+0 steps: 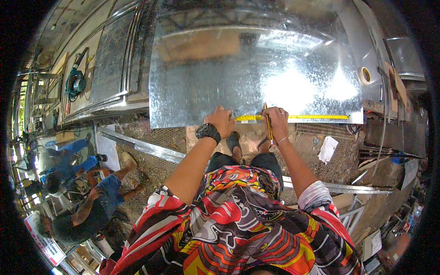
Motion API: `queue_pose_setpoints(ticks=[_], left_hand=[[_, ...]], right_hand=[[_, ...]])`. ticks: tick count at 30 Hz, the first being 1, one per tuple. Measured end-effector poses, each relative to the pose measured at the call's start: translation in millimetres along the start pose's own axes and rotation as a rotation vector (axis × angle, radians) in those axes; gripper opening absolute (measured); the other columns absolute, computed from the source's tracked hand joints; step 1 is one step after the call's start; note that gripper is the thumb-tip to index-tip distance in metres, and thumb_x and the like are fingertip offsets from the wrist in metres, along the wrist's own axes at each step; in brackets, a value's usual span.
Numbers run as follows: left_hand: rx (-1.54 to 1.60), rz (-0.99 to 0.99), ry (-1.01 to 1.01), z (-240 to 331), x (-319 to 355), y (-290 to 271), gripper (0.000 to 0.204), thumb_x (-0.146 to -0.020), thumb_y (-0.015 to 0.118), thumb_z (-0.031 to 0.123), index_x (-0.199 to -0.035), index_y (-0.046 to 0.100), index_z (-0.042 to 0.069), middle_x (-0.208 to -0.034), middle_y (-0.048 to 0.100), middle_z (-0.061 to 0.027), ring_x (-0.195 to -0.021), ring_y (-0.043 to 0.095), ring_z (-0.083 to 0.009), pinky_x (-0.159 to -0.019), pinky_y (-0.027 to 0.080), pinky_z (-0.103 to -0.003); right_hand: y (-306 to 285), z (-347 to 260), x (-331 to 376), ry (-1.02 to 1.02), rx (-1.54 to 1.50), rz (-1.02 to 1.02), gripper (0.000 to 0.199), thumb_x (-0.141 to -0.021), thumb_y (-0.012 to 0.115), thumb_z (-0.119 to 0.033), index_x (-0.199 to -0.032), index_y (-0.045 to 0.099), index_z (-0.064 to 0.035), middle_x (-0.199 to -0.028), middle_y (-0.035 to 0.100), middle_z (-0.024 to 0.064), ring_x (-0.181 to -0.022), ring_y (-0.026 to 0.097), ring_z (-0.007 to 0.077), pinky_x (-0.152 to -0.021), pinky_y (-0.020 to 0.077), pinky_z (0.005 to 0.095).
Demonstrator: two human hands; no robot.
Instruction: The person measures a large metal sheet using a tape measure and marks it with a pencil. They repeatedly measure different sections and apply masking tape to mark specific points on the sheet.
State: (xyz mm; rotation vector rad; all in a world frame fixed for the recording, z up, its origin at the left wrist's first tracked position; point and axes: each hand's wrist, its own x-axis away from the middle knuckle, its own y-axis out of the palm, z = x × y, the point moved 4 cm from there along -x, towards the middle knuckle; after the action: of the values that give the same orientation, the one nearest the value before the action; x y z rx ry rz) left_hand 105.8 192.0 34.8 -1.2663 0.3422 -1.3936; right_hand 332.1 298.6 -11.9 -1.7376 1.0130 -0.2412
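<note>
A large shiny metal sheet (pixel 206 78) lies in front of me, its near edge running across the view. Along that edge stretches the yellow blade of a tape measure (pixel 316 117), from my left hand out toward the sheet's right corner. My left hand (pixel 221 121), with a black watch on the wrist, is closed at the blade's left end; the tape's case is mostly hidden under it. In my right hand (pixel 277 120) is a yellow pencil (pixel 269 130), gripped between the fingers. Its tip points to the sheet just beyond the blade.
A roll of tape (pixel 365 75) sits right of the sheet. A teal power tool (pixel 76 81) lies on the left bench. Other people (pixel 87 201) are low down at left. A long metal bar (pixel 146 145) crosses behind my arms, and white paper (pixel 327 149) lies at right.
</note>
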Motion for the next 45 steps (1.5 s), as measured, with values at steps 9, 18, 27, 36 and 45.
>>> queue_pose_setpoints(ticks=[9,18,27,36,45], left_hand=[[0.003,-0.035,-0.032,-2.0,-5.9,2.1,0.034,-0.094,0.068,0.038,-0.117,0.07,0.013,-0.127,0.059,-0.0207,-0.11,0.068,-0.0427,-0.095,0.055,-0.053],[0.036,-0.007,-0.04,-0.7,-5.8,-1.3,0.029,-0.093,0.068,0.035,-0.112,0.072,0.014,-0.123,0.061,-0.0194,-0.108,0.068,-0.0432,-0.094,0.055,-0.053],[0.058,-0.021,-0.061,1.3,-4.9,-3.5,0.029,-0.092,0.069,0.036,-0.111,0.072,0.014,-0.126,0.061,-0.0197,-0.109,0.068,-0.0421,-0.096,0.055,-0.053],[0.044,-0.064,-0.061,2.8,-6.5,-5.8,0.035,-0.094,0.068,0.036,-0.123,0.071,0.016,-0.133,0.059,-0.0198,-0.115,0.067,-0.0416,-0.1,0.054,-0.052],[0.013,-0.104,-0.064,4.2,-8.8,-8.1,0.043,-0.094,0.067,0.035,-0.134,0.069,0.019,-0.139,0.058,-0.02,-0.121,0.065,-0.0414,-0.104,0.053,-0.052]], right_hand=[[-13.3,-11.9,-4.7,-0.017,-0.096,0.008,0.021,-0.086,0.075,-0.007,-0.102,0.064,-0.0134,-0.101,0.065,0.0051,-0.1,0.059,0.0309,-0.092,0.0391,0.045],[-9.5,-11.5,-1.8,0.027,-0.101,0.003,0.02,-0.087,0.075,-0.007,-0.102,0.065,-0.0138,-0.103,0.066,0.0042,-0.101,0.059,0.0305,-0.092,0.0392,0.0448],[-13.1,-13.6,-0.4,0.031,-0.072,-0.004,0.023,-0.086,0.075,-0.008,-0.107,0.069,-0.013,-0.108,0.066,0.0069,-0.106,0.059,0.0316,-0.094,0.0403,0.0453],[-20.0,-22.9,-2.1,0.033,-0.034,-0.018,0.024,-0.087,0.074,-0.008,-0.11,0.069,-0.0123,-0.109,0.066,0.0093,-0.106,0.059,0.0338,-0.097,0.0412,0.0467],[-30.2,-31.8,-4.4,0.017,-0.066,0.002,0.022,-0.091,0.072,-0.011,-0.112,0.069,-0.0095,-0.108,0.068,0.0126,-0.106,0.059,0.0359,-0.1,0.0402,0.0483]])
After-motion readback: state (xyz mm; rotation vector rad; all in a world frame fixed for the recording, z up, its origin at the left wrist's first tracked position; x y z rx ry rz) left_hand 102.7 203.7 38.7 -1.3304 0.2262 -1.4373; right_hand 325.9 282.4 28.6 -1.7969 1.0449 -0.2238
